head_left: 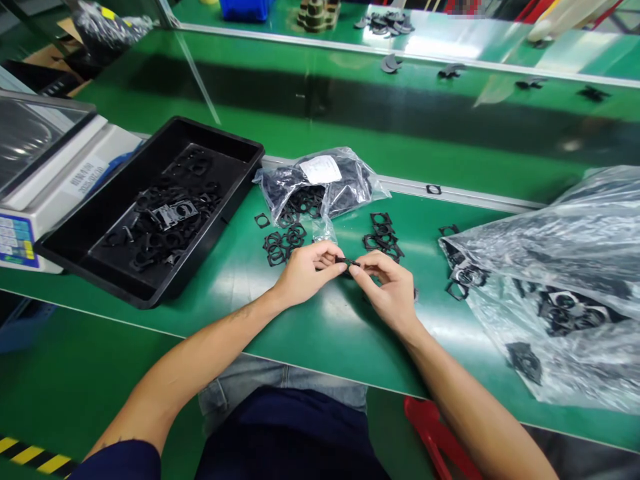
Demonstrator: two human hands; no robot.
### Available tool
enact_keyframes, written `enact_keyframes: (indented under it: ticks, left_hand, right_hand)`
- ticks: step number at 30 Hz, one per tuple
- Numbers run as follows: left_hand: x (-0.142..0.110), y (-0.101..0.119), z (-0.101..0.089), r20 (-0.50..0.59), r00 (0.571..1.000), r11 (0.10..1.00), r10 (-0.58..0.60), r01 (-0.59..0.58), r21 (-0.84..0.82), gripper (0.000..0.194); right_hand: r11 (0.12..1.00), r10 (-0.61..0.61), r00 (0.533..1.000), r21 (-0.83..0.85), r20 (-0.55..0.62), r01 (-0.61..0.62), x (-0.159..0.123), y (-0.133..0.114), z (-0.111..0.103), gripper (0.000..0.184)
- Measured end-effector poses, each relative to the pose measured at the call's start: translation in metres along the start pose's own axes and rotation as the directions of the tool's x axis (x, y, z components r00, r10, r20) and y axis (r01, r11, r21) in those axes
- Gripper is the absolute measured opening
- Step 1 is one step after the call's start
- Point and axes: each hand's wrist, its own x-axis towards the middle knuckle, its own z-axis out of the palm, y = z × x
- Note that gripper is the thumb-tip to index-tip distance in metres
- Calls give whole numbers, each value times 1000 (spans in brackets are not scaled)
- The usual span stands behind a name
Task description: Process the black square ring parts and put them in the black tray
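Observation:
My left hand [311, 268] and my right hand [387, 285] meet over the green table, each pinching one end of a small black plastic part [346, 261]. The part is seen edge-on, so I cannot tell whether it is one piece or two. Just beyond my left hand lies a loose pile of black square frames with round holes [285, 244]. A second pile of black frames [383, 239] sits behind my right hand. Between and behind the piles rests a clear plastic bag [345, 175] with a white label, full of black ring-like parts.
At left a black tray [200, 250] holds many black parts, beside a scale [65, 173]. A large clear bag [520, 247] with black frames spreads over the right side. Across a metal rail, more black parts [387, 24] lie on the far bench. A red stool [430, 427] stands below the edge.

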Motion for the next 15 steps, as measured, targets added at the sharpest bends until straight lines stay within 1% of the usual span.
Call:
enact_keyframes:
  ticks: [6, 9, 11, 15]
  left_hand:
    - [4, -1, -4, 61, 997, 988, -56, 64, -144, 33]
    - [4, 1, -4, 94, 992, 980, -80, 96, -174, 36]
    - [4, 2, -3, 81, 993, 980, -83, 96, -173, 38]
    - [3, 3, 0, -20, 999, 988, -45, 41, -152, 39]
  right_hand:
    - [998, -55, 998, -14, 11, 55, -1, -3, -2, 19]
    - [998, -54, 999, -14, 0, 54, -1, -4, -3, 20]
    - [999, -45, 999, -1, 0, 45, -1, -4, -3, 23]
    - [999, -23, 1000, 33, 18, 22, 0, -3, -2, 28]
